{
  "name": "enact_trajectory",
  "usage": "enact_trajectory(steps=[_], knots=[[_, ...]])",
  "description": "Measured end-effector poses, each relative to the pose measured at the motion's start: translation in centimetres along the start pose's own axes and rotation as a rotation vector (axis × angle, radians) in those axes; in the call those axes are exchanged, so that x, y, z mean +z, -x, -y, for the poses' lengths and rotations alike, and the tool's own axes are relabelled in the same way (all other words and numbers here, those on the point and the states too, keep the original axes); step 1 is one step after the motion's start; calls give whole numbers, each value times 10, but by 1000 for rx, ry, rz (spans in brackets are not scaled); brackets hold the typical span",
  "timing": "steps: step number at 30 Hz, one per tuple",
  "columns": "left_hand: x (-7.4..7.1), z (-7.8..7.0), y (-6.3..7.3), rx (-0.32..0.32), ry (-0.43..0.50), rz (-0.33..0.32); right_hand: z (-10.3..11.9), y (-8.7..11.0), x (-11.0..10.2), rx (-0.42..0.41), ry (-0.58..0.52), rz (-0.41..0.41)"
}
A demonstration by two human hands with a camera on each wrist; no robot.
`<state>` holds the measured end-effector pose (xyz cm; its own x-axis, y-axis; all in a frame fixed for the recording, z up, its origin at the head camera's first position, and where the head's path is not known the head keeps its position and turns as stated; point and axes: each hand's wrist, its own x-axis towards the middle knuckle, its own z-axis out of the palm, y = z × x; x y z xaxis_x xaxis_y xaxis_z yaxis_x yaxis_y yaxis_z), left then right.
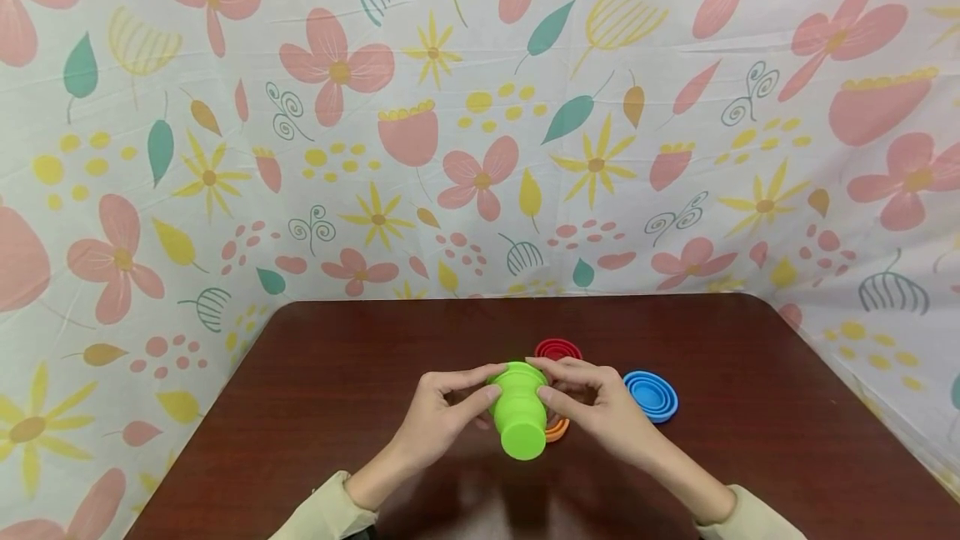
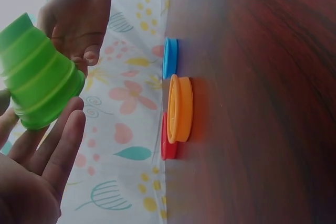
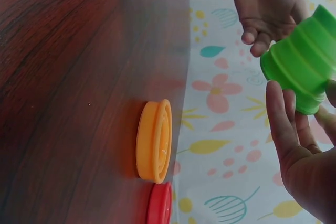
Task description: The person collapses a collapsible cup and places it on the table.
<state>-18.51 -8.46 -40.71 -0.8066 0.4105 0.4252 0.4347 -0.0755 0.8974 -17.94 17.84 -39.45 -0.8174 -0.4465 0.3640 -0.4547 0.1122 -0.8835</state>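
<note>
A green collapsible cup (image 1: 521, 407), pulled out to its full ribbed length, is held in the air above the table. Its small round base faces the head camera and its wide rim points away. My left hand (image 1: 450, 411) grips one side with thumb and fingers, while my right hand (image 1: 600, 398) holds the opposite side the same way. Both wrist views show the green cup (image 2: 39, 77) between the two hands, well off the tabletop. Below and behind it lies a flattened orange cup (image 3: 154, 142), mostly hidden in the head view.
On the dark brown table (image 1: 337, 357) a flattened red cup (image 1: 558, 348) lies beyond the hands. A flattened blue cup (image 1: 651, 396) sits to the right of my right hand. A flower-patterned cloth (image 1: 480, 107) hangs behind the table and along its sides.
</note>
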Motion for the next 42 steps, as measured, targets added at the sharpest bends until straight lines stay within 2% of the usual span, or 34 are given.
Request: enact_trajectory(steps=[6, 11, 18, 20, 27, 34, 42], knots=[[0, 2, -3, -25, 76, -8, 0, -1, 1, 15, 20, -6], [2, 2, -4, -39, 97, -4, -1, 0, 2, 36, 65, -32], [4, 1, -4, -44, 120, -8, -1, 0, 3, 28, 48, -35], [3, 1, -5, -35, 100, -12, -1, 0, 3, 27, 36, -31], [1, 4, -6, 15, -64, -40, -3, -1, 4, 10, 31, -21], [-1, 2, -5, 2, -70, -31, -4, -2, 4, -18, 42, -27], [0, 3, -5, 46, -129, -24, -4, -4, 2, -33, 79, -40]])
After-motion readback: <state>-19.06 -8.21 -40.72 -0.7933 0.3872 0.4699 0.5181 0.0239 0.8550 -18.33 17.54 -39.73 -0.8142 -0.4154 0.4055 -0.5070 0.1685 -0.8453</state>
